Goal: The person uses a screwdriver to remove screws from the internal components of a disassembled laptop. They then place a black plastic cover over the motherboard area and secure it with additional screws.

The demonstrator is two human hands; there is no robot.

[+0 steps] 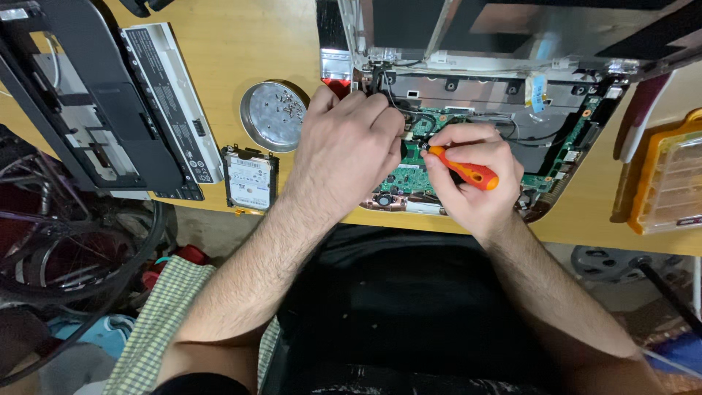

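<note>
An opened laptop (512, 95) lies on the wooden table (241, 44) with its green circuit board (409, 175) bared. My right hand (472, 179) grips an orange-handled screwdriver (468, 170), its tip pointing left onto the board. My left hand (347, 143) rests curled on the board's left part, right beside the screwdriver tip; whether it pinches anything is hidden. The laptop's lid (526, 29) stands open at the back.
A round metal dish (272, 115) with several screws sits left of the laptop. A bare hard drive (249, 179) lies at the table's front edge. A dark laptop cover (80, 110) and white battery (175, 102) lie far left. An orange compartment box (669, 183) stands right.
</note>
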